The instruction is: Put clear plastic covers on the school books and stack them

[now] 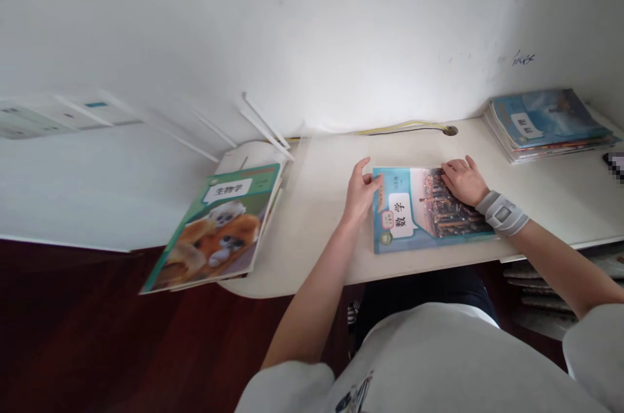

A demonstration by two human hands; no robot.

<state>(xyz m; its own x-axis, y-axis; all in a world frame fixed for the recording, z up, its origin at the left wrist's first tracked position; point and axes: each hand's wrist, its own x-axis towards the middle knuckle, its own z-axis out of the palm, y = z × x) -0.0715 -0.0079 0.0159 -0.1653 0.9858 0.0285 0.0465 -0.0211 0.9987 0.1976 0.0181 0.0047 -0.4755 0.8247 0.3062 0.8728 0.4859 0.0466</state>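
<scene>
Left hand (361,190): half open, fingers curled over the left edge of the math book, thumb lifted clear of the cover. Touching the book, but I can't tell if it's a real grip.
Right hand (463,182): open, resting on the cover near the top right corner, fingers lightly bent. Not gripping.
Right wrist: grey brace (502,213), just past the book's right edge.
Math book (419,211): flat on the desk, between my hands, near the front edge. Blue border, city photo, label reads 数学.
Desk (316,218): white, rounded at the left end, pushed against the wall.
Biology book (209,234): on top of a small pile at the desk's left end, well left of my left hand. Overhangs the desk edge. Green border, orange monkey photo, label reads 生物学.
Book stack (548,123): thick, far right corner against the wall, blue cover on top. Well beyond my right hand.
Router (248,156): white, behind the biology pile, antennas (266,123) up against the wall.
Cable (400,128): yellow and black, along the back of the desk, into a grommet (451,131).
Under desk: grey stacked items (536,289), right side, partly hidden.
Floor (73,315): dark red wood.
Right edge: pixelated object (615,167), can't tell what it is.
</scene>
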